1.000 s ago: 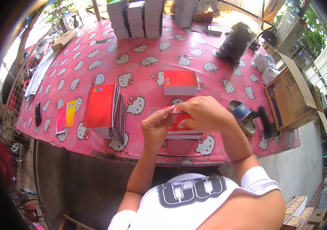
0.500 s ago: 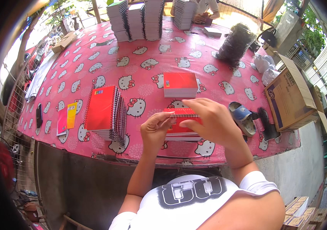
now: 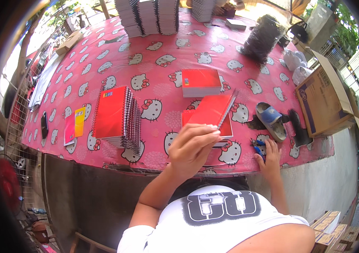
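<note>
My left hand (image 3: 194, 147) pinches the lower corner of a red spiral notebook (image 3: 211, 110), holding it tilted above the table with its coil edge to the right. Under it lies a partly hidden stack of red-covered pads (image 3: 227, 131). At the table's near edge, my right hand (image 3: 271, 161) has its fingers and thumb around blue-handled pliers (image 3: 258, 148) lying on the cloth. Beyond the raised notebook sits another red-covered stack (image 3: 201, 82), with no coil visible. To the left stands a pile of coil-bound red notebooks (image 3: 113, 111).
A blue-grey slipper (image 3: 271, 120), a black brush-like object (image 3: 298, 130) and a cardboard box (image 3: 325, 99) stand right. Black coils (image 3: 263, 38) and tall notebook stacks (image 3: 148, 19) are at the back. Pink and yellow booklets (image 3: 79, 122) and a phone (image 3: 44, 125) lie left.
My left hand has lifted the red notebook off the near stack and tilted it. My right hand has left the notebook's coil and moved right and down to the pliers.
</note>
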Demonstrator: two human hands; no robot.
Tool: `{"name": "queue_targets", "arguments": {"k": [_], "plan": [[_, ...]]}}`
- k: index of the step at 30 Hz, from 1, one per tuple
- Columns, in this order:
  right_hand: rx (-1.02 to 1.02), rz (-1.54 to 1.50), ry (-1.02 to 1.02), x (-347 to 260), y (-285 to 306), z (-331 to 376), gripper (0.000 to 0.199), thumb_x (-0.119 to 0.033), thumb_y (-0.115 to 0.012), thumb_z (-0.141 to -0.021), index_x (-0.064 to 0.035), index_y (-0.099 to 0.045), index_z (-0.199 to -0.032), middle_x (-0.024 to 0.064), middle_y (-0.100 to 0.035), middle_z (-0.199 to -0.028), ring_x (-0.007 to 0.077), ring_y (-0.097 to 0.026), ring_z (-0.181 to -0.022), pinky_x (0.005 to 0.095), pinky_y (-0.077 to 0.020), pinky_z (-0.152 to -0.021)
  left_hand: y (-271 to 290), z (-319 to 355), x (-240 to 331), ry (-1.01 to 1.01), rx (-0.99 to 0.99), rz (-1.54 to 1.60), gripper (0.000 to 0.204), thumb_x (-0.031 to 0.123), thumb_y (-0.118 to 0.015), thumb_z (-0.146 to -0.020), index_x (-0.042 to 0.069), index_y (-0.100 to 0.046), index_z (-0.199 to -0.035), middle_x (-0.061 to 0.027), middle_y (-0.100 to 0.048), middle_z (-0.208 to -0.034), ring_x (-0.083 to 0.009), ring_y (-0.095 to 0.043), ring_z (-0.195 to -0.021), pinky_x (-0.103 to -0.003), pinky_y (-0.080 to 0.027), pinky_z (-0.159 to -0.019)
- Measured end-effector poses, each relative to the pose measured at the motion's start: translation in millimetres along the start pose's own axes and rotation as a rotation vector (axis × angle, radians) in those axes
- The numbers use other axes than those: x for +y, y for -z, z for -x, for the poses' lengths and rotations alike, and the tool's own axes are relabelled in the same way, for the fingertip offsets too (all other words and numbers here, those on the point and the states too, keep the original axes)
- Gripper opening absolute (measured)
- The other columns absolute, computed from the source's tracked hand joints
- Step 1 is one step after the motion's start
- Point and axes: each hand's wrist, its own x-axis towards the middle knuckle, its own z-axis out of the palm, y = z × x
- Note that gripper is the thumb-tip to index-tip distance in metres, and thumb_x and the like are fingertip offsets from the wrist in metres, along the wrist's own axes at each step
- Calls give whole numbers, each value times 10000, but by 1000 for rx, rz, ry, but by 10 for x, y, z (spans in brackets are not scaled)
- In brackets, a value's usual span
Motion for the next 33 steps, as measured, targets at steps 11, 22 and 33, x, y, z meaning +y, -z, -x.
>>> {"name": "queue_targets", "arguments": {"k": [11,22,33], "plan": [[-7,-620,273,-1098,674,-421,477,-187,-749,-775,-49,-581,-1199,142,-552,-1108,323,-528,-1028,431,-443,-871,-274,382,-73,119,34,-27,225,-45,-815,-703,-13,-635,-834,-126,-652,-968,-160,-661,-802,-257,-561,-655],[-1013,-1872,-434,-928,526,-508,410,-296,-575,-968,56,-591,-1177,84,-636,-1023,147,-617,-858,285,-537,-699,-174,310,-69,-60,17,-116,218,-76,-785,-718,-2,-618,-837,-112,-662,-947,-242,-654,-805,-332,-539,-681],[44,-307,-105,-72,78,-179,401,-248,-704,-838,-21,-612,-1155,147,-572,-1080,293,-546,-1028,407,-429,-899,1429,-66,-345,261,959,-361,171,62,-671,-898,29,-521,-823,-177,-661,-1012,-167,-619,-937,-295,-504,-816]]}}
